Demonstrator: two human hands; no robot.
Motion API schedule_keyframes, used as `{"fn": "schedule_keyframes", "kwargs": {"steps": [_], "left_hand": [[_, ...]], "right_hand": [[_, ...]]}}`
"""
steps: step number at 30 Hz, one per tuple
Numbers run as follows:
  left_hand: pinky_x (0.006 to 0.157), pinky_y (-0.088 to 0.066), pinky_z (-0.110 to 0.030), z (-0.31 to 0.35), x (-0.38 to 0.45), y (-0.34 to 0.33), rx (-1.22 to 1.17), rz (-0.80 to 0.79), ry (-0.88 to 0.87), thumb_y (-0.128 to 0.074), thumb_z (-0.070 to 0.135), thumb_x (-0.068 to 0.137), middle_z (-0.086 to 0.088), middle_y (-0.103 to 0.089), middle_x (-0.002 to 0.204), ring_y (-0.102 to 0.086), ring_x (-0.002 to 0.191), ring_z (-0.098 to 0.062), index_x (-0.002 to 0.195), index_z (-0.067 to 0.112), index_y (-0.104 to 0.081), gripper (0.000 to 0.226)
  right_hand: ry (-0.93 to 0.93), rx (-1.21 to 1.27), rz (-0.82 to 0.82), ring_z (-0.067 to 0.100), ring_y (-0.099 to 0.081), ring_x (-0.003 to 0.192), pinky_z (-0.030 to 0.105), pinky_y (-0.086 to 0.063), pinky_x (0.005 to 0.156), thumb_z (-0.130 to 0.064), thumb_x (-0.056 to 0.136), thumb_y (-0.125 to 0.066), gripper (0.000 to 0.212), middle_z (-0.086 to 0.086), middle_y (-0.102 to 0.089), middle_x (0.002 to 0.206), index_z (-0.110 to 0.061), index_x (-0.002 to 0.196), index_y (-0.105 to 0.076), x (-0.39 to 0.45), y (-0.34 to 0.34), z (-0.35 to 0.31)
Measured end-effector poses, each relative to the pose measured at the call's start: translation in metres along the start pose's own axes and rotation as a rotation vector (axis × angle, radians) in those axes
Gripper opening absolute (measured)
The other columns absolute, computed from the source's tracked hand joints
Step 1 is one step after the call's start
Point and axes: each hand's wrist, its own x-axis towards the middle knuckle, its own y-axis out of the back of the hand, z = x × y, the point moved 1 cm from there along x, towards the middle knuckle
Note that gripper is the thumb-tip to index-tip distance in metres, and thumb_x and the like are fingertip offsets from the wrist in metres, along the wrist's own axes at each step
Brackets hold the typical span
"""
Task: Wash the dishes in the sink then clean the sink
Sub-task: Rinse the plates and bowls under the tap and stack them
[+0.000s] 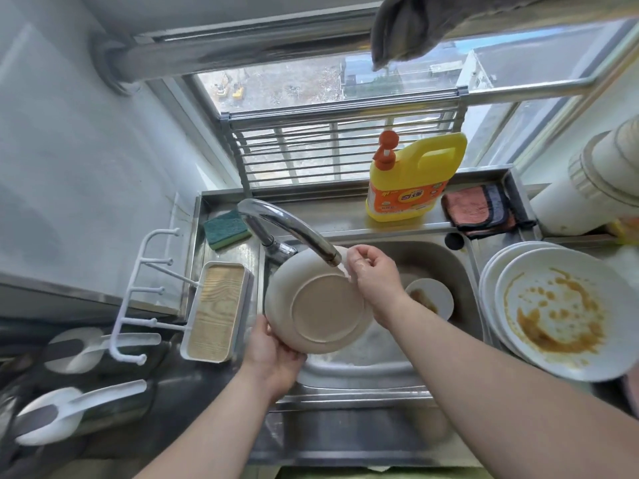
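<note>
At frame centre, a beige plate (316,304) is held underside-up over the sink (446,267), beneath the faucet (294,229) spout. Its lower rim is gripped by the left hand (273,354); its upper right rim is pinched by the right hand (371,274). A soiled small dish (430,299) lies in the basin. Stained white plates (560,312) are stacked on the desk at right; a detergent bottle (411,178) and sponge (226,229) stand behind the sink.

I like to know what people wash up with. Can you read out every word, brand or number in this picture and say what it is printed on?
Yellow detergent bottle: its orange label carries a brand in large white characters, too blurred to read.
Same label, smaller print above and below the brand: too small to read.
Nothing else in view bears readable text: plates, sponge, cloths and faucet show none.
</note>
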Motion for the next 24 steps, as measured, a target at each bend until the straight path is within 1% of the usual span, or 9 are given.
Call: {"fn": "schedule_keyframes", "kwargs": {"steps": [2,4,7,10,13,15,17,21,24], "left_hand": [[0.105,-0.044,-0.050,-0.018,0.000,-0.010,-0.039,-0.065,0.187,-0.036,0.076,0.100,-0.021,-0.062,0.137,-0.057,0.126,-0.042,0.131,0.008,-0.061,0.080],[0.106,-0.047,-0.063,-0.031,-0.002,-0.024,-0.061,-0.135,0.325,-0.044,0.074,0.099,-0.030,-0.059,0.138,-0.058,0.124,-0.053,0.132,0.003,-0.058,0.080],[0.096,-0.051,-0.074,-0.038,-0.009,-0.052,-0.093,-0.191,0.400,-0.055,0.040,0.100,-0.037,-0.057,0.135,-0.062,0.112,-0.062,0.133,-0.006,-0.053,0.056],[0.097,-0.051,-0.064,-0.036,-0.014,-0.080,-0.063,-0.137,0.343,-0.037,0.013,0.097,-0.035,-0.062,0.122,-0.056,0.118,-0.057,0.127,-0.013,-0.055,0.043],[0.103,-0.049,-0.055,-0.033,-0.009,-0.097,-0.041,-0.148,0.294,-0.021,-0.005,0.089,-0.039,-0.069,0.098,-0.059,0.106,-0.052,0.090,-0.025,-0.063,0.047],[0.103,-0.048,-0.054,-0.031,-0.004,-0.101,0.049,-0.181,0.226,-0.021,-0.012,0.072,-0.038,-0.071,0.107,-0.061,0.111,-0.053,0.102,-0.022,-0.064,0.053],[0.101,-0.050,-0.058,-0.026,0.005,-0.100,0.153,-0.204,0.143,-0.026,-0.012,0.061,-0.035,-0.069,0.123,-0.062,0.119,-0.052,0.123,-0.010,-0.061,0.071],[0.106,-0.052,-0.058,-0.018,0.012,-0.105,0.352,-0.216,0.034,-0.030,-0.016,0.055,-0.031,-0.067,0.130,-0.064,0.118,-0.051,0.125,0.003,-0.065,0.081],[0.093,-0.057,-0.053,-0.014,0.013,-0.106,0.429,-0.227,0.024,-0.026,-0.019,0.064,-0.026,-0.072,0.117,-0.067,0.107,-0.047,0.126,0.010,-0.067,0.079]], "right_hand": [[0.031,-0.084,0.030,0.007,-0.055,0.072,0.025,-0.047,0.070,-0.035,0.100,-0.067,0.016,-0.011,-0.064,0.077,-0.021,0.096,-0.073,-0.005,0.021,-0.005],[0.058,-0.113,0.052,0.004,-0.055,0.071,0.022,-0.046,0.068,-0.032,0.102,-0.066,0.016,-0.012,-0.064,0.076,-0.019,0.094,-0.072,-0.010,0.044,-0.006],[0.062,-0.099,0.136,0.008,-0.053,0.070,0.025,-0.046,0.066,-0.030,0.103,-0.062,0.021,-0.011,-0.061,0.071,-0.017,0.088,-0.069,-0.019,0.075,-0.008],[0.036,-0.078,0.218,0.015,-0.044,0.067,0.031,-0.040,0.062,-0.027,0.102,-0.058,0.031,-0.006,-0.050,0.064,-0.013,0.074,-0.058,-0.027,0.102,-0.012],[-0.053,-0.015,0.257,0.015,-0.052,0.067,0.024,-0.044,0.056,-0.010,0.100,-0.055,0.025,-0.006,-0.061,0.065,-0.012,0.076,-0.062,-0.038,0.120,-0.008],[-0.122,0.060,0.249,0.018,-0.065,0.089,0.029,-0.053,0.070,-0.007,0.100,-0.054,0.016,0.001,-0.073,0.098,-0.012,0.103,-0.069,-0.045,0.126,0.001],[-0.215,0.152,0.227,0.028,-0.069,0.105,0.038,-0.057,0.076,-0.005,0.097,-0.053,0.033,0.013,-0.071,0.122,-0.014,0.129,-0.061,-0.050,0.131,0.016],[-0.371,0.199,0.172,0.039,-0.070,0.098,0.044,-0.060,0.072,0.002,0.099,-0.044,0.037,0.017,-0.072,0.117,-0.016,0.125,-0.062,-0.073,0.131,0.028],[-0.392,0.167,0.167,0.039,-0.069,0.107,0.046,-0.061,0.070,0.003,0.099,-0.042,0.039,0.014,-0.072,0.119,-0.018,0.123,-0.063,-0.082,0.129,0.031]]}}
